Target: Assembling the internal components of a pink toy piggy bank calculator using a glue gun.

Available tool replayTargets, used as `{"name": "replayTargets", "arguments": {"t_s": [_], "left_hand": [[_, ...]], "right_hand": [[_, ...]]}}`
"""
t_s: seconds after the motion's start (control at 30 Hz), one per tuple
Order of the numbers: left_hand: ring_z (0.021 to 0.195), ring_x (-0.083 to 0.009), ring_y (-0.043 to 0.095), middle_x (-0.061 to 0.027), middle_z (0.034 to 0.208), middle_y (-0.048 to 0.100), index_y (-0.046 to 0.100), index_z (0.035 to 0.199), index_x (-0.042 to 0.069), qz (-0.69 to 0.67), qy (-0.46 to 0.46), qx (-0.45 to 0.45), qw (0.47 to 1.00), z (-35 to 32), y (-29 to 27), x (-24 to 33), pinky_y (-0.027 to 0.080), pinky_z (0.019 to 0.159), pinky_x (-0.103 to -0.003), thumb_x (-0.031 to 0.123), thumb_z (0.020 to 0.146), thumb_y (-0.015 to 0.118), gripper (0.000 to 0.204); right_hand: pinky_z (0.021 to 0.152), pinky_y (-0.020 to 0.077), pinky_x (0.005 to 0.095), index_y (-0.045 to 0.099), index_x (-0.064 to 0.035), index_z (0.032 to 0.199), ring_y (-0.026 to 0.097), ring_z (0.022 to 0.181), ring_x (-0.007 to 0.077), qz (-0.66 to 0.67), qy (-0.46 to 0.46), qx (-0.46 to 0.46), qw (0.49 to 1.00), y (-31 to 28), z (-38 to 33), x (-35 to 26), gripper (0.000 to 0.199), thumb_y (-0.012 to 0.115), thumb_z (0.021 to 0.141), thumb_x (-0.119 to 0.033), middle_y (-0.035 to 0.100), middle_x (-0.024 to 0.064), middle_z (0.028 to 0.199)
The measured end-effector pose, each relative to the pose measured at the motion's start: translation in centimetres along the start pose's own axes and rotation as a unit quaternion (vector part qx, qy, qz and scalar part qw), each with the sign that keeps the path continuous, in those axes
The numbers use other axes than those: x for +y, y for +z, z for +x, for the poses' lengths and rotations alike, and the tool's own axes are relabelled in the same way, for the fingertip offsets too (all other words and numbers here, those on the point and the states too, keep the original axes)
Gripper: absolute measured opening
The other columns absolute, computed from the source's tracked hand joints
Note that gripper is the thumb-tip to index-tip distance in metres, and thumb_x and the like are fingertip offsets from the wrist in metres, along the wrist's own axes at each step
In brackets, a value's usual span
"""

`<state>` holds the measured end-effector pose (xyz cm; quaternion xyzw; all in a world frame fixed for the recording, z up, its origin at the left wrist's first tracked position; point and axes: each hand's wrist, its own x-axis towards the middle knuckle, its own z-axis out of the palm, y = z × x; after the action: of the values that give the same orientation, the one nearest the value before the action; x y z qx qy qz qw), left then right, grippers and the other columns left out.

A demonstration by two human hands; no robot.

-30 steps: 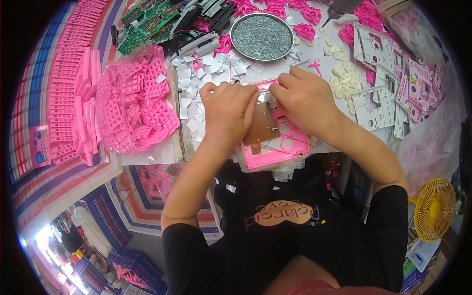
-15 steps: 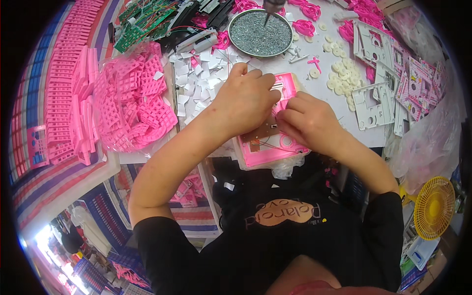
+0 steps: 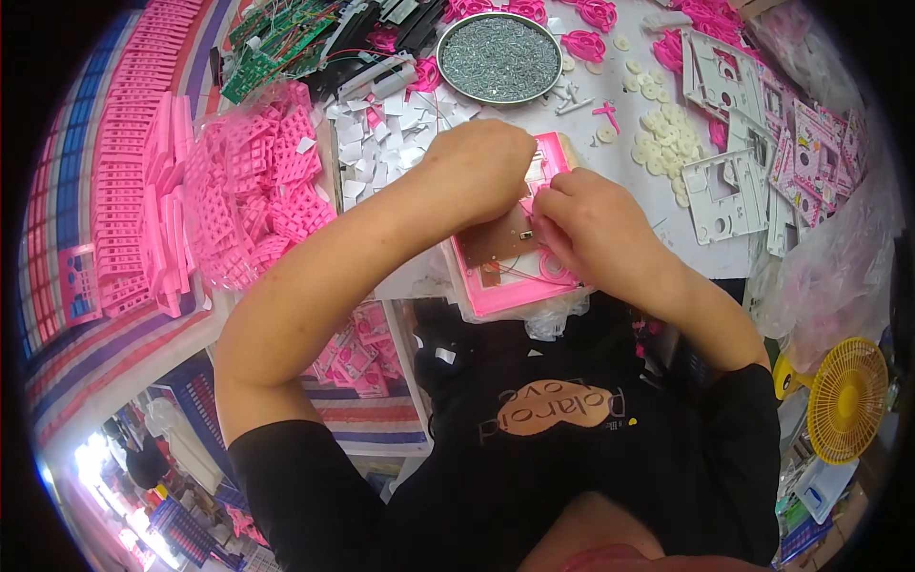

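A pink plastic casing [image 3: 515, 286] lies at the near edge of the white table [image 3: 667, 238], with a brown circuit board [image 3: 500, 243] set inside it. My left hand [image 3: 481, 167] rests curled over the far end of the casing and holds it down. My right hand [image 3: 596, 229] pinches at a small part by the board's right edge, fingertips closed together. What sits between the fingertips is too small to make out.
A round metal dish of screws [image 3: 498, 57] stands at the back. White paper squares [image 3: 381, 143] and a bag of pink grid parts [image 3: 253, 195] lie left. White discs [image 3: 658, 143] and white plastic frames [image 3: 734, 181] lie right. A yellow fan [image 3: 843, 400] stands below the table.
My left hand has slid right and further back over the casing's top end. My right hand has dropped closer to the board's right edge. The casing stays in place.
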<state>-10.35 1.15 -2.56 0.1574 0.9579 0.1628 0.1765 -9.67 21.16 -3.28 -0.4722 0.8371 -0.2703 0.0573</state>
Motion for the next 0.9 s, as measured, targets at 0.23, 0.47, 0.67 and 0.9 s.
{"name": "replayTargets", "arguments": {"t_s": [0.23,0.47,0.67,0.9], "left_hand": [[0.072,-0.0323,0.070,-0.0152,0.073,0.070,0.072,0.077,0.005,-0.125,-0.034,-0.039,0.991,0.6,-1.5,-0.4,0.055,0.069,-0.042,0.012,0.079,0.073,0.007],[0.073,-0.0328,0.070,-0.0147,0.075,0.071,0.071,0.080,0.004,-0.099,0.004,0.040,0.994,0.0,-0.2,-0.7,0.054,0.070,-0.043,0.011,0.078,0.072,0.007],[0.074,-0.0331,0.070,-0.0155,0.077,0.071,0.071,0.083,0.003,-0.135,0.015,0.065,0.989,-0.6,0.7,-1.2,0.054,0.070,-0.043,0.012,0.078,0.072,0.010],[0.076,-0.0353,0.070,-0.0173,0.079,0.071,0.071,0.085,0.002,-0.136,0.061,0.062,0.987,-0.6,0.5,-1.8,0.054,0.071,-0.045,0.012,0.081,0.070,0.011]], "right_hand": [[0.075,0.0503,0.0433,0.064,-0.0047,0.090,0.060,0.087,0.0332,0.018,-0.015,0.069,0.997,0.7,0.4,1.4,0.014,0.073,0.080,-0.008,0.064,0.0117,0.093],[0.082,0.0479,0.0410,0.068,-0.0058,0.088,0.055,0.097,0.0311,0.006,-0.018,0.148,0.989,2.5,0.9,2.5,0.015,0.077,0.077,-0.009,0.062,0.0067,0.102],[0.080,0.0486,0.0408,0.075,-0.0097,0.090,0.056,0.098,0.0294,-0.060,-0.132,0.060,0.988,0.1,0.5,2.6,0.014,0.077,0.075,-0.010,0.064,0.0033,0.099],[0.078,0.0494,0.0407,0.077,-0.0105,0.090,0.057,0.097,0.0267,0.001,-0.138,-0.008,0.990,-0.7,1.1,3.5,0.018,0.077,0.072,-0.013,0.064,0.0012,0.100]]}}
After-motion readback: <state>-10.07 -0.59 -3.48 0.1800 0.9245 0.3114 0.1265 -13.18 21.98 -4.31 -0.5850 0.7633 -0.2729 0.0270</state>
